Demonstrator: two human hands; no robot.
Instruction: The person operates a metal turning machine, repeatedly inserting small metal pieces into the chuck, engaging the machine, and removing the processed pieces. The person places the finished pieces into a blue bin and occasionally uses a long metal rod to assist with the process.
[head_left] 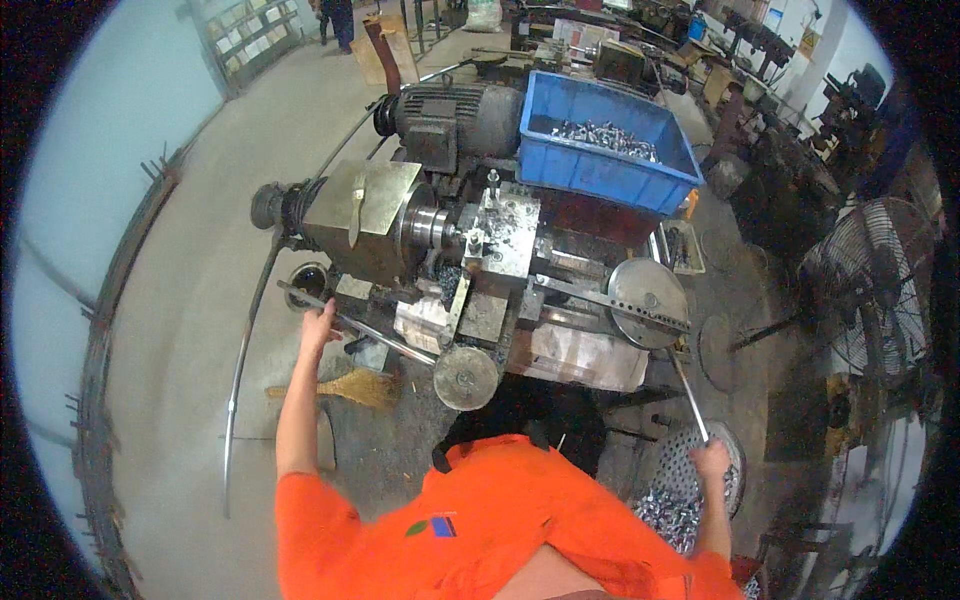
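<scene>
My left hand [318,328] is wrapped round a long metal lever [385,341], which runs to a round metal disc [467,380] at the front of a small lathe. On the right, my right hand [711,460] grips the lower end of another metal lever [689,393]. That one slants up to a larger round disc [645,285] crossed by a drilled bar. Between my arms, further off, stand the lathe's headstock [355,240], its spindle [428,228] and a tool block [510,230] strewn with chips. Whether a workpiece sits in the spindle is too small to tell.
A blue bin [600,180] of small metal parts stands behind the lathe, beside a motor [455,120]. Low at right, a perforated basket [735,480] holds more small parts. A straw broom [355,388] lies at left. A large fan [870,290] stands far right.
</scene>
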